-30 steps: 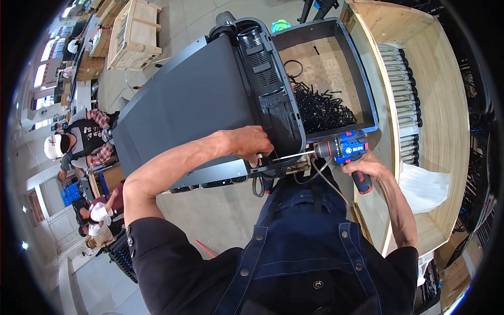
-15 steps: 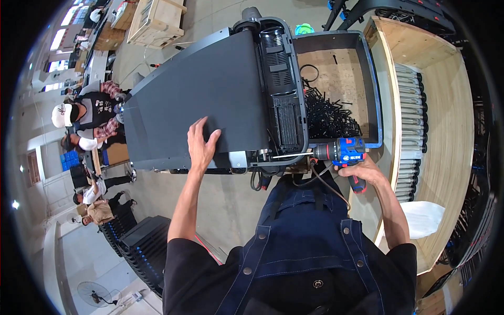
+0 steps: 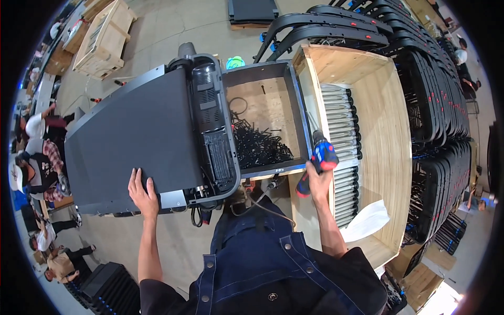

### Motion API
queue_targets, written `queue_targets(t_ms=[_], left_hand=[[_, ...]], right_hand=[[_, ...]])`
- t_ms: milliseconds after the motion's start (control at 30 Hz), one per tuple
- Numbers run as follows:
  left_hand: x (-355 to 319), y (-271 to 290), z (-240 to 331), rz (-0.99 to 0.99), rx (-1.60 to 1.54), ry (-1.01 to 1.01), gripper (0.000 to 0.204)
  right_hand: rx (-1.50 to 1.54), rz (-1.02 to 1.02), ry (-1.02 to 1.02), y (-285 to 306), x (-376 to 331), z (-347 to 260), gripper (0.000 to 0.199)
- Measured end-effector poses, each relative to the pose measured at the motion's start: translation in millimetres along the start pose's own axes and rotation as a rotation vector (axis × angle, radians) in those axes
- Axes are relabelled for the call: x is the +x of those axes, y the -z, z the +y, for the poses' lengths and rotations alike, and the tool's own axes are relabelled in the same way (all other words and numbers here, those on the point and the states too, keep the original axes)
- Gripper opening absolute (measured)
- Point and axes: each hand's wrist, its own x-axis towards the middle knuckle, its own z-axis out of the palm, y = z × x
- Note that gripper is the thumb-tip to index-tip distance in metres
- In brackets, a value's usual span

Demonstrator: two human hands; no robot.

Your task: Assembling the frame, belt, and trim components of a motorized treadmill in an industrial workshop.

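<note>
My left hand (image 3: 143, 197) lies with fingers spread on the near edge of a treadmill deck, on its black running belt (image 3: 139, 121). In my right hand (image 3: 318, 185) is a blue and red cordless drill (image 3: 324, 154), gripped by its handle. Its long thin bit points away from me, above the gap between a dark bin (image 3: 297, 100) and a wooden crate (image 3: 391, 100). Loose black bolts (image 3: 262, 144) lie heaped inside the bin. The deck's uncovered motor compartment (image 3: 216, 152) sits just left of the bin.
Rows of silver tubes with black ends (image 3: 338, 126) fill part of the crate, beside a white sheet (image 3: 367, 220). Black frames (image 3: 436, 100) stand stacked beyond it. A hose (image 3: 270, 210) hangs by my waist. Several people work at far left.
The drill has come away from the deck's near corner and moved right, its bit swinging from leftward to away from me. The view has turned right; my left hand stays on the deck.
</note>
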Motion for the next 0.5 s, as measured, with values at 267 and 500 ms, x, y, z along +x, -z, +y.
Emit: queue_targets(t_ms=[267, 500], left_hand=[[8.1, -1.3, 2.8, 0.026, -0.072, -0.032, 0.049], [8.3, 26.8, -65.1, -0.074, -0.244, -0.244, 0.051]], right_hand=[[-0.130, 0.059, 0.329, -29.8, 62.9, 76.2, 0.050], [-0.343, -0.115, 0.106, -19.6, 25.1, 101.8, 0.052]])
